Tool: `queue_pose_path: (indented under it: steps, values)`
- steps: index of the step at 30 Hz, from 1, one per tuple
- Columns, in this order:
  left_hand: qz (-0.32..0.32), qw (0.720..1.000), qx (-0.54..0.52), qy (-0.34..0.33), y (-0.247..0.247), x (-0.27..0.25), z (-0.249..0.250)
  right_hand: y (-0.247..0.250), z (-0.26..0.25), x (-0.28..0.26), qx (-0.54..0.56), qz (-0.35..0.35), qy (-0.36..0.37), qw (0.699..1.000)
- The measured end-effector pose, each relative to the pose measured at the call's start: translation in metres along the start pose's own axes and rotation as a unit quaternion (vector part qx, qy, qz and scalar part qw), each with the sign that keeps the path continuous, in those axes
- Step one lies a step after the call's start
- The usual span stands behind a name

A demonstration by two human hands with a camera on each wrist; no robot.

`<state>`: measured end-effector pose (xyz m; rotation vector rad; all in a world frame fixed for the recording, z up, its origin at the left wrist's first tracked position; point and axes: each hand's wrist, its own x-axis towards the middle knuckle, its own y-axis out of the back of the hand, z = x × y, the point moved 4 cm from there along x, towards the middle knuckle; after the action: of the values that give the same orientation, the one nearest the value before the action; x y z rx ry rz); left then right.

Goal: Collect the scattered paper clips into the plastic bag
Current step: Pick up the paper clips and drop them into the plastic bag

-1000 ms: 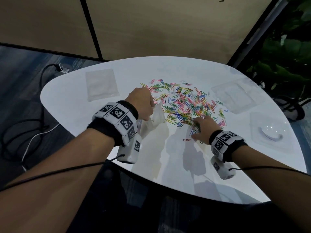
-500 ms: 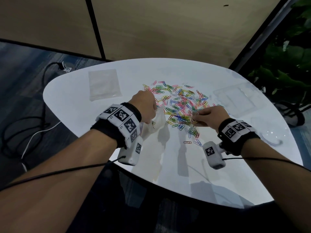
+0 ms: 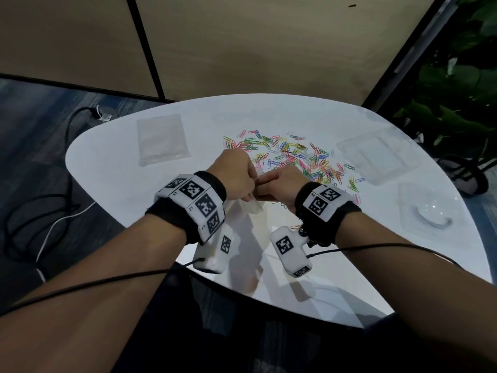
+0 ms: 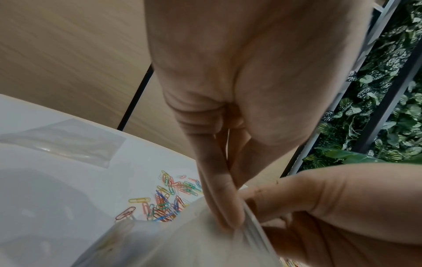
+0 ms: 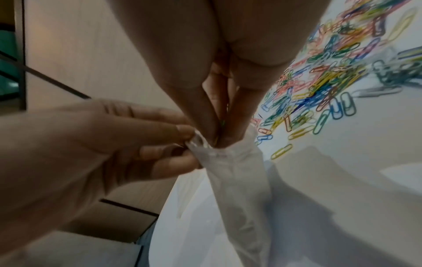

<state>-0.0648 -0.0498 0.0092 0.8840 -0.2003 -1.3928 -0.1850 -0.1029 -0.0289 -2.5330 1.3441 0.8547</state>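
Observation:
Coloured paper clips (image 3: 295,157) lie scattered over the middle of the white table (image 3: 113,184). My left hand (image 3: 251,195) pinches the rim of a clear plastic bag (image 3: 250,207), which hangs down to the table. In the left wrist view its fingertips (image 4: 228,216) grip the bag (image 4: 182,243) edge. My right hand (image 3: 259,189) meets it at the bag mouth. In the right wrist view the right hand (image 5: 217,139) has its fingers bunched together, their tips in the bag (image 5: 237,180) opening, with a sliver of green clip between them.
A spare flat clear bag (image 3: 161,138) lies at the back left of the table. Clear plastic trays (image 3: 376,157) and a clear lid (image 3: 430,216) sit on the right. Cables (image 3: 40,211) run on the floor at left, a plant (image 3: 457,117) stands right.
My right hand picked clips from the near edge of the pile, lifted, and moved left to the bag mouth. The left hand kept holding the bag.

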Motion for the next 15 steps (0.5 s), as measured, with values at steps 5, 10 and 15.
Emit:
queue_pose_path:
  steps: [5,10,15]
  values:
    - [0.016,1.0,0.012,-0.012,0.002,0.0021,-0.0019,-0.0026,-0.0013,0.0034,-0.124,0.028,0.036,0.991]
    - [0.012,1.0,0.017,-0.015,0.0017,-0.0008,-0.0023,-0.0015,0.0,0.0021,-0.155,0.01,0.055,0.986]
    - [0.012,1.0,0.025,-0.007,0.002,-0.0037,0.001,0.0009,-0.0032,-0.0041,-0.281,-0.03,0.127,0.951]
